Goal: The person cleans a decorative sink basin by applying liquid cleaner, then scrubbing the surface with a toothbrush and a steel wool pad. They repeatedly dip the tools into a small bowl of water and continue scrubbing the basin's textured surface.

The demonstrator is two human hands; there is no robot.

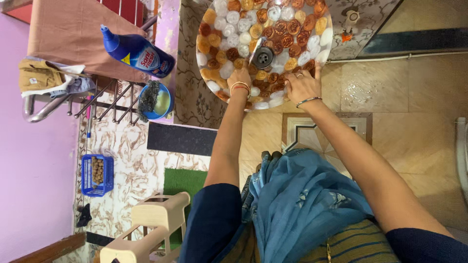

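Two of my hands at the round pebble-patterned basin (219, 19), drain (263, 57) at its middle, left hand (239, 78) fingers curled inside near the drain, right hand (302, 85) flat on the rim, blue bowl (163, 102) holding a scrubber (148, 97) beside the basin, blue cleaner bottle (139, 52) next to it

— We see an evenly lit, fairly bright scene with warm, soft indoor light; we cannot tell where it comes from.

— Agreed. We find only faint shadows, beneath the forearms and around the beige stool (146, 224).

— We notice mild glare on the glossy basin (217, 48) and a sheen on the floor tiles (370, 83).

— The picture sits turned sideways. We find the centre fairly sharp, while the blue scarf (302, 204) close to the lens looks softer.
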